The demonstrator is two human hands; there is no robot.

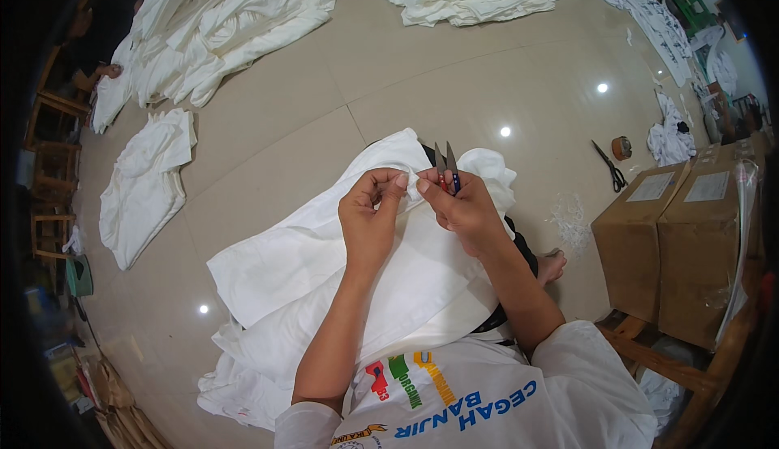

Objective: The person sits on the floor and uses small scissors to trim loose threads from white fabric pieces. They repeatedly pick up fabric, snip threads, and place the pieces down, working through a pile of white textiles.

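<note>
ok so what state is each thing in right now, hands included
left hand: pinching the white garment
right hand: holding thread snips, blades apart, pointing up
white garment: spread on the lap
black scissors: lying on the floor
cardboard boxes: closed

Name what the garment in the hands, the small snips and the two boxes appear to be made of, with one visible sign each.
White garment: woven cloth, matte; it folds and creases softly.
Snips: likely metal; thin grey pointed blades, coloured grips.
Boxes: brown cardboard, dull, flat-sided, paper labels on top.
</note>
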